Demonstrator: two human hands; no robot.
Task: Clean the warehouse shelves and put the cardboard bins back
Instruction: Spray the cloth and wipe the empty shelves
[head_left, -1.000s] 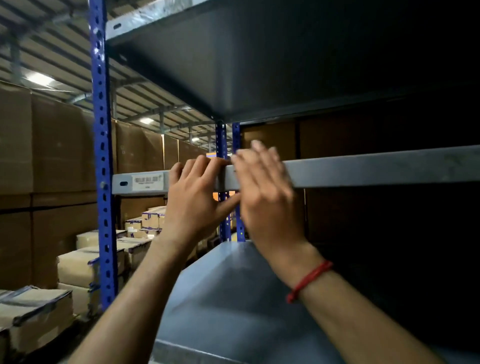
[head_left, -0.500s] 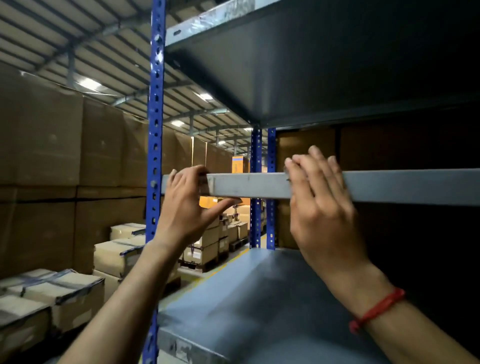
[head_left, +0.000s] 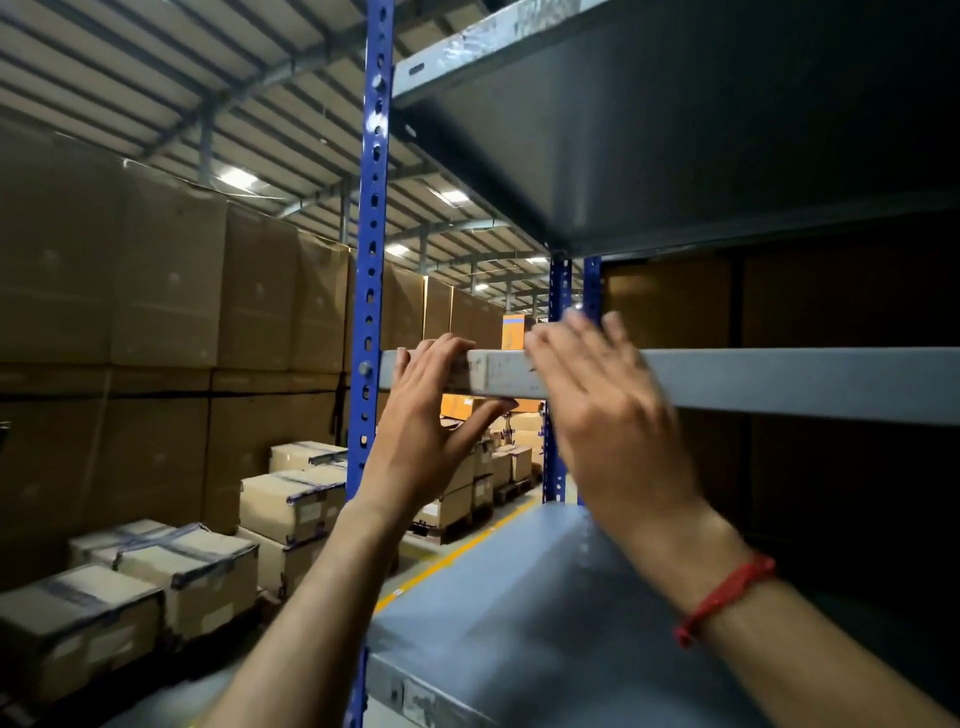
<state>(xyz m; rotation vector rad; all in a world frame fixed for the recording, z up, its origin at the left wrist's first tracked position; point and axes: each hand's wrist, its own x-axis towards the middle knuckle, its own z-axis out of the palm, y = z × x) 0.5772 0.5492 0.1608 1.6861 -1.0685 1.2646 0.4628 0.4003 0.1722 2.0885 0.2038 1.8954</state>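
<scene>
At the middle shelf (head_left: 779, 384) of 3 | left hand (head_left: 421, 421) grips its edge | right hand (head_left: 608, 415) flat

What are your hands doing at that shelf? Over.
Left hand grips shelf edge by blue post. Right hand open, blurred, over same edge. Nothing seen blocking.

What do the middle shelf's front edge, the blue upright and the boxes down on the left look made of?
The shelf edge: likely sheet steel, matt grey paint; folded lip, dull sheen. The blue upright: metal, glossy blue coating; punched holes, highlights. The boxes: tan cardboard, seemingly banded with tape or film; matt, square-edged.
</scene>
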